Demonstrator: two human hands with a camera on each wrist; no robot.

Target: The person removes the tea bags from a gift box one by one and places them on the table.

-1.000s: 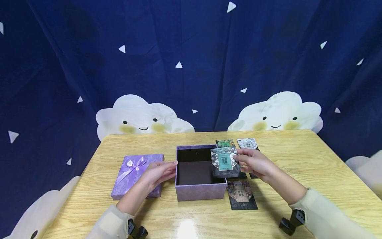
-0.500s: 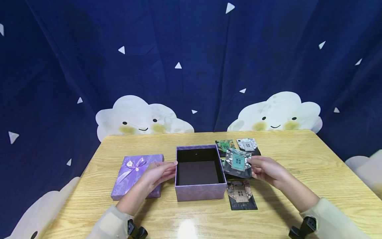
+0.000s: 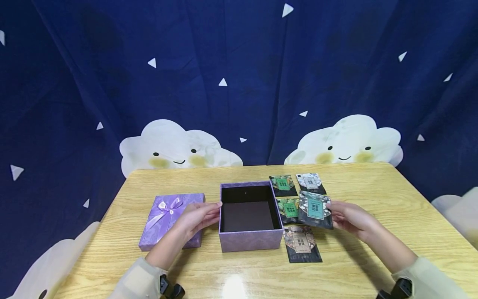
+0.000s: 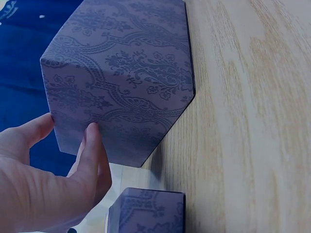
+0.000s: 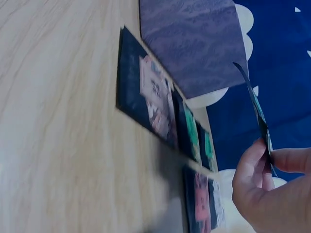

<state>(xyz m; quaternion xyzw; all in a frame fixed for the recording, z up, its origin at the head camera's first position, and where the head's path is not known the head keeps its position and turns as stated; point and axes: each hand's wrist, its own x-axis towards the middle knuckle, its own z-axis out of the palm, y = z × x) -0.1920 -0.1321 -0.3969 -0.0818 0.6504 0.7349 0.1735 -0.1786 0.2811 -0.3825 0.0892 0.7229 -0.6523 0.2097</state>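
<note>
My left hand [image 3: 201, 215] holds the left wall of a purple patterned gift box [image 3: 251, 241], its thumb at the rim and fingers against the outer side. The box stands uncovered, its dark inside showing. My right hand [image 3: 349, 218] pinches a dark tea sachet [image 3: 315, 209] with a teal label by its right edge; it is raised, edge-on in the right wrist view. Beneath and beside it lie green-label sachets [image 3: 282, 185], a white-label sachet [image 3: 310, 182] and a brown-label sachet [image 3: 301, 244]. A pink-label sachet [image 5: 201, 199] in the right wrist view is hidden in the head view.
The purple lid [image 3: 157, 232] with its ribbon bow lies left of the box, under my left forearm in the head view. A wooden table [image 3: 261, 274] carries everything. Behind it hangs a dark blue curtain [image 3: 246, 95] with clouds and triangles.
My right hand has carried the teal-label sachet rightward from over the box's right edge, uncovering the green-label sachets. My left hand keeps its place on the box.
</note>
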